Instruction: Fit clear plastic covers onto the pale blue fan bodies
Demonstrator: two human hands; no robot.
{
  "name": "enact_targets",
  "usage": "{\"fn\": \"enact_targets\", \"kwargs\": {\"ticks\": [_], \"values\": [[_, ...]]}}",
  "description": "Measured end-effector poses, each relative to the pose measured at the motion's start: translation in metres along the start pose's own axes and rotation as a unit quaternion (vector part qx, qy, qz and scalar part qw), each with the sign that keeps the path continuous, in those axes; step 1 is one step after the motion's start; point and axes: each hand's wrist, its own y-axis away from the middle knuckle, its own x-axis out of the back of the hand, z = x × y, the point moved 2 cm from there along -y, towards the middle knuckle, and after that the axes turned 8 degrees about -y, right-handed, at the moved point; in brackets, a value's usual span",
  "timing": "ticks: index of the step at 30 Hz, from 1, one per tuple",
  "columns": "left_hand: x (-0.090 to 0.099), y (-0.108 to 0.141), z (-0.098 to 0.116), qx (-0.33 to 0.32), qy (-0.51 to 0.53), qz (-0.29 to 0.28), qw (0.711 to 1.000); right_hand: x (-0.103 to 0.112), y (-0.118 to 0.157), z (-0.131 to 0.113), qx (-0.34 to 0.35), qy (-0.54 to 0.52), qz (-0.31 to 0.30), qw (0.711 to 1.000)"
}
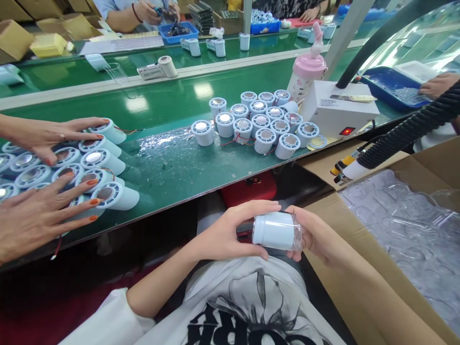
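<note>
Above my lap, a light blue cylinder (275,231) lies on its side inside a clear plastic cover (297,235). My left hand (230,232) grips its left end between thumb and fingers, with something dark partly hidden in the palm. The fingers of my right hand (316,235) are wrapped round the clear right end. On the green bench beyond stands a group of light blue motor housings (265,135) with silver discs on top and thin red and black wires among them.
Another person's hands (46,211) rest on more blue housings (120,195) at the left. A white box (332,109) with a red light and a pink-lidded bottle (305,72) stand at the right. Below is a carton of clear plastic covers (402,225); a black hose (406,132) hangs above.
</note>
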Motion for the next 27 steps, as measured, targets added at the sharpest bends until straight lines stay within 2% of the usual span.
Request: {"fn": "enact_targets", "kwargs": {"ticks": [4,12,18,23,27], "values": [[-0.001,0.000,0.000,-0.009,0.013,0.001,1.000,-0.003,-0.002,0.004,-0.041,-0.047,0.009,0.998],[-0.001,0.001,0.001,-0.029,-0.015,0.022,0.999,-0.006,-0.004,0.010,-0.144,-0.096,-0.023,0.985],[-0.005,0.006,0.003,0.028,0.048,0.031,0.998,-0.009,0.000,0.006,-0.053,-0.072,-0.014,0.996],[-0.003,0.008,0.004,0.015,0.023,0.035,0.999,-0.016,0.006,-0.002,-0.013,-0.030,-0.041,0.999],[0.000,0.006,0.004,-0.059,-0.012,0.028,0.998,-0.017,0.006,-0.002,-0.015,-0.023,-0.045,0.999]]}}
